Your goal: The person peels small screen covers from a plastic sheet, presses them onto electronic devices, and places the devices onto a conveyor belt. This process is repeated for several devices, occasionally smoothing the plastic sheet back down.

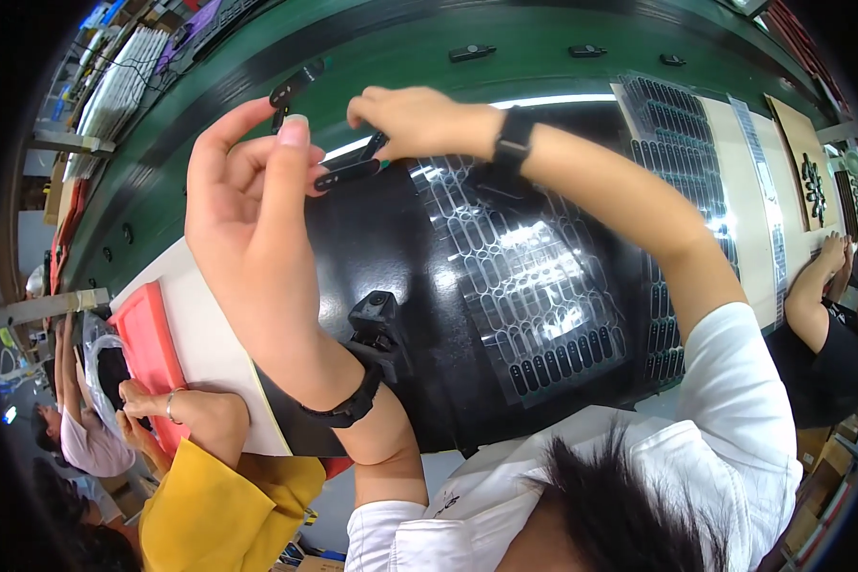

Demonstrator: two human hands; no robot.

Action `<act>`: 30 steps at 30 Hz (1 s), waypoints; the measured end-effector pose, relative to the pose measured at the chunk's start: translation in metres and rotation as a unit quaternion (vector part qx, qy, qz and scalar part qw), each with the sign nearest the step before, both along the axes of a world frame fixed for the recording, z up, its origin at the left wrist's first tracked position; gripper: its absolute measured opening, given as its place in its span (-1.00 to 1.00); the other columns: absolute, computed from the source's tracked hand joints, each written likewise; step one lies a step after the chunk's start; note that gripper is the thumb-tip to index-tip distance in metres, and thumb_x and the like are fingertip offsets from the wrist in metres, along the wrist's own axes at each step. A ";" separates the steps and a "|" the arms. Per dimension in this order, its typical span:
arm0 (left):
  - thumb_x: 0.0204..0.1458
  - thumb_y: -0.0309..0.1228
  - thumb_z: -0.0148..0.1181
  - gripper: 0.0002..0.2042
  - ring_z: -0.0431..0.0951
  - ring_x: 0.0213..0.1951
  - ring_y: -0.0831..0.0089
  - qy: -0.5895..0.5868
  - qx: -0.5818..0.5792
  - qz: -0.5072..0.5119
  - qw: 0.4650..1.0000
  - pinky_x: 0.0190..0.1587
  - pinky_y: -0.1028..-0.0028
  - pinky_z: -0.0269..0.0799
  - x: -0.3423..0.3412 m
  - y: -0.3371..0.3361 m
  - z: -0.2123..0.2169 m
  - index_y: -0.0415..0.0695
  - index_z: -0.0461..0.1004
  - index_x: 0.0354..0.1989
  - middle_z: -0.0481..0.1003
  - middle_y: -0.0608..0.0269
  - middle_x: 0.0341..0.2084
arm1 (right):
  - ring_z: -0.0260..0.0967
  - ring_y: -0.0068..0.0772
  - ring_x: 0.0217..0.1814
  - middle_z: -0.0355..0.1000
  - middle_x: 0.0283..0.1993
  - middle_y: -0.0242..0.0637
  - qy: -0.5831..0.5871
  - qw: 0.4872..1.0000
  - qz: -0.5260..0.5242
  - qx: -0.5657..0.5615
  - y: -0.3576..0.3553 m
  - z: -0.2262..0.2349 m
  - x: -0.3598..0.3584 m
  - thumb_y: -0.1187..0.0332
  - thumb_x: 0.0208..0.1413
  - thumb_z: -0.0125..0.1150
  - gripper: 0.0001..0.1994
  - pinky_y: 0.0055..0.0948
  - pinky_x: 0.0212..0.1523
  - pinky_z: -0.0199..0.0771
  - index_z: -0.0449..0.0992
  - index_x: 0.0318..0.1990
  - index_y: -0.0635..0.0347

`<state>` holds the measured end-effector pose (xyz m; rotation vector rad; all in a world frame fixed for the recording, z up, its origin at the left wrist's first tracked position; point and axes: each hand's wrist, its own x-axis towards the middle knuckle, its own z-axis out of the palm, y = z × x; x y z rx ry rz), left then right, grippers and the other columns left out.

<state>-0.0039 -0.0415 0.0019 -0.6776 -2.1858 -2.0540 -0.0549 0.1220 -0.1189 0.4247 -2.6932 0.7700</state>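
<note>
My left hand [257,200] is raised over the black work mat, its thumb and forefinger pinching a small black oblong device [296,86] with a glossy face. A second black oblong piece [348,175] lies along its lower fingers and reaches toward my right hand. My right hand [427,122] is just beside it, fingers curled, with a small dark piece [377,143] at its fingertips. What that piece is cannot be made out. Under my right forearm is a clear sheet [534,276] of oblong stickers, mostly peeled out, with a row of black ones [567,360] left near its close edge.
A green conveyor belt [391,57] runs along the far side, carrying several small black devices [472,52]. More sticker sheets [677,162] lie to the right. A red tray [153,353] is at the left, by a yellow-sleeved co-worker [224,505]. Another person [815,315] works at the right.
</note>
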 end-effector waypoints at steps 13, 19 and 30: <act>-0.14 -0.57 0.09 -0.76 0.37 -0.51 0.65 -0.003 0.028 -0.016 0.999 -0.45 0.72 0.26 0.010 -0.003 0.005 -0.31 0.28 -0.26 0.39 0.26 -0.57 | 0.22 -0.04 -0.14 0.25 -0.23 -0.06 -0.093 0.953 -0.242 0.156 0.080 -0.012 -0.046 0.12 -0.30 0.26 -0.53 -0.34 -0.14 0.26 0.35 -0.25 0.22; -0.20 -0.69 0.07 -0.65 0.37 -0.36 0.57 0.003 -0.006 -0.081 0.997 -0.28 0.65 0.30 0.013 -0.003 0.009 -0.34 0.22 -0.16 0.37 0.19 -0.41 | 0.26 -0.07 -0.16 0.31 -0.24 0.01 -0.135 0.960 -0.209 0.127 0.101 -0.007 -0.024 0.12 -0.20 0.19 -0.60 -0.26 -0.15 0.27 0.39 -0.33 0.29; -0.24 -0.75 0.04 -0.56 0.35 -0.37 0.53 -0.068 0.119 -0.199 0.970 -0.27 0.59 0.30 0.016 -0.008 0.008 -0.32 0.14 -0.10 0.33 0.21 -0.43 | 0.38 -0.39 -0.34 0.32 -0.32 -0.11 -0.006 0.892 0.074 -0.445 0.013 0.088 0.119 0.63 -0.08 -0.01 -0.79 -0.54 -0.30 0.44 0.23 -0.24 0.45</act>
